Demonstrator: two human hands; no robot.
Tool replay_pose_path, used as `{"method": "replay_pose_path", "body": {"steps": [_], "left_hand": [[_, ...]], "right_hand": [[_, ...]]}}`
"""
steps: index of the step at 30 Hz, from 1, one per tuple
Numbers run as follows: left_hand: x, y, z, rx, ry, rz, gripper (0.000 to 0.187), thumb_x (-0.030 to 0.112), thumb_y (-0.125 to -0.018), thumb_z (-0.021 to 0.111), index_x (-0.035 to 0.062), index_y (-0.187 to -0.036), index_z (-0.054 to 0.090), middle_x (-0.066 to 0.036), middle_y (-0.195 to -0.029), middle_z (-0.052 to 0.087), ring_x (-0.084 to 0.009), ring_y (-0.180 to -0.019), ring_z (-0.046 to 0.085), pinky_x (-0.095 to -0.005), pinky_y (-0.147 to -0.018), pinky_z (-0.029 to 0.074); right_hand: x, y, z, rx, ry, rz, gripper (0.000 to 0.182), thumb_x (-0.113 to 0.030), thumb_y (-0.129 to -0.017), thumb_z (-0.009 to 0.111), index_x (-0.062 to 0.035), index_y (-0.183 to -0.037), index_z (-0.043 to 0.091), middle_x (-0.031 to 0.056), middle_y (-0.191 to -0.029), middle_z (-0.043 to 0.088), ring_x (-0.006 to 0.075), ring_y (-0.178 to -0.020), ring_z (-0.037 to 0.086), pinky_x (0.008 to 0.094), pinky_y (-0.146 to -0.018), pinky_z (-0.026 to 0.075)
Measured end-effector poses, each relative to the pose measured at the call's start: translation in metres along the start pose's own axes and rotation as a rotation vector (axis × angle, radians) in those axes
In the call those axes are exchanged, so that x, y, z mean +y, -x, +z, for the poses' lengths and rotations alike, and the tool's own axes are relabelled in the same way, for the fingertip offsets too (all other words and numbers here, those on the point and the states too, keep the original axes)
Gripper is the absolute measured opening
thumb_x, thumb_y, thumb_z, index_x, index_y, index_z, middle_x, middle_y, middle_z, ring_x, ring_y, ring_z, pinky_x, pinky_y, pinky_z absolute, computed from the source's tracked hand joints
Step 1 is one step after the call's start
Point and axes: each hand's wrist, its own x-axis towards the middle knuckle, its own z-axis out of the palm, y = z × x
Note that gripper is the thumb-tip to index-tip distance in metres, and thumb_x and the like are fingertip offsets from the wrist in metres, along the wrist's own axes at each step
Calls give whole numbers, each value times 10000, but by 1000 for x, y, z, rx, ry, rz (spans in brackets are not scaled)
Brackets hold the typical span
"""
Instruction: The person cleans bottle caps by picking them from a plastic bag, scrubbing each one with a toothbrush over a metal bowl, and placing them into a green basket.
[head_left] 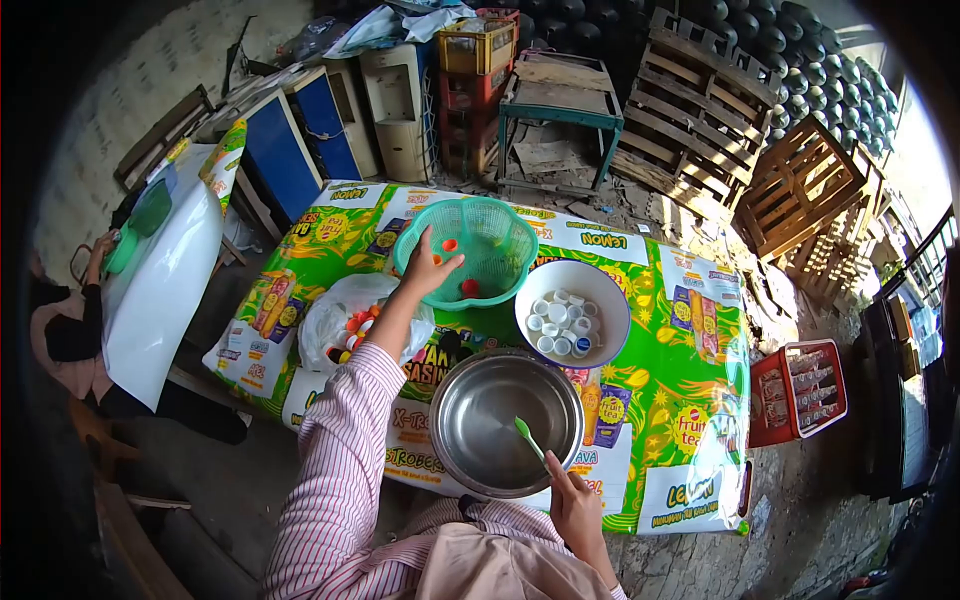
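My left hand [428, 270] reaches over the green plastic basket [512, 235], fingers apart. Close to its fingertips are an orange bottle cap [450, 245] and, lower in the basket, a red cap [470, 288]. A slim light green utensil [525, 432] is gripped in my right hand [573, 505], its tip over the steel bowl [480, 415]; whether it is a spoon or a spatula I cannot tell. Behind that bowl stands a white basin [613, 350] holding several white caps [565, 322]. Left of my forearm, a clear plastic bag [322, 325] contains red, orange and yellow caps [352, 338].
Everything stands on a table with a printed green cover [650, 420]. A red crate [842, 395] is on the floor at right. Wooden pallets [690, 110], a small frame table [560, 100] and stacked crates [470, 90] line the back. Another person [70, 335] sits at far left.
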Motion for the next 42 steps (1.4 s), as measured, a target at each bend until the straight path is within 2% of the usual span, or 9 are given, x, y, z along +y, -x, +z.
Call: {"method": "replay_pose_path", "body": {"steps": [4,6,11,20,26,30,33,36,42], "left_hand": [[-15,13,-15,206,212,106,655,264,-811,669,41,-1329,335,-165,-1316,419,-279,-1222,406,-363,-963,360],[-14,36,-39,368,256,37,448,214,-821,651,53,-1197,470,-81,-1171,523,-187,-981,529,-303,-752,424],[-71,93,-96,281,26,-57,191,56,-743,629,48,-927,579,-63,-878,590,-206,-808,551,-318,-720,437],[-101,146,-105,-14,-371,51,304,182,-713,653,106,-1003,606,-94,-980,588,-297,-934,560,-377,-812,456],[-96,141,-103,-20,-196,-100,290,148,-730,662,51,-999,615,-123,-1004,549,-309,-891,567,-364,-800,467],[-66,135,-106,104,164,-159,288,45,-779,646,25,-1049,548,-103,-995,550,-193,-857,604,-287,-749,497],[-10,147,-93,29,672,-66,307,-19,-783,625,21,-1047,473,-87,-1016,541,-180,-923,605,-282,-812,500],[39,171,-69,-316,789,72,334,-81,-722,623,11,-976,428,-72,-1006,486,-200,-1021,582,-292,-877,488],[68,211,-1,-673,327,238,440,6,-666,669,32,-1062,479,-100,-1005,524,-262,-956,581,-337,-854,481]], "right_hand": [[5,-2,0,68,-15,9,480,-43,-840,538,-188,-1294,478,117,-664,539,296,-538,550,412,-483,424],[13,3,5,116,-10,4,485,-45,-840,539,-188,-1299,476,108,-652,524,291,-529,548,412,-475,418],[23,7,9,104,-24,4,471,-31,-838,534,-158,-1288,485,115,-665,529,295,-552,548,407,-500,424],[13,-2,3,75,-18,-19,479,-43,-848,534,-179,-1303,470,119,-689,555,288,-560,552,398,-504,423],[9,-2,3,92,-14,-50,490,-47,-843,541,-196,-1304,468,115,-679,548,288,-547,551,402,-503,428],[9,-1,2,116,-15,-34,493,-37,-843,533,-183,-1309,465,118,-702,567,295,-574,564,396,-514,435],[10,-2,0,142,-71,5,464,-26,-846,523,-152,-1291,483,137,-757,589,315,-610,574,405,-560,449],[12,-2,-4,188,-65,21,449,-15,-842,525,-133,-1274,495,150,-779,593,322,-639,584,397,-568,452],[11,4,-7,230,-97,50,452,0,-840,514,-122,-1274,495,162,-762,577,326,-637,576,392,-560,444]]}}
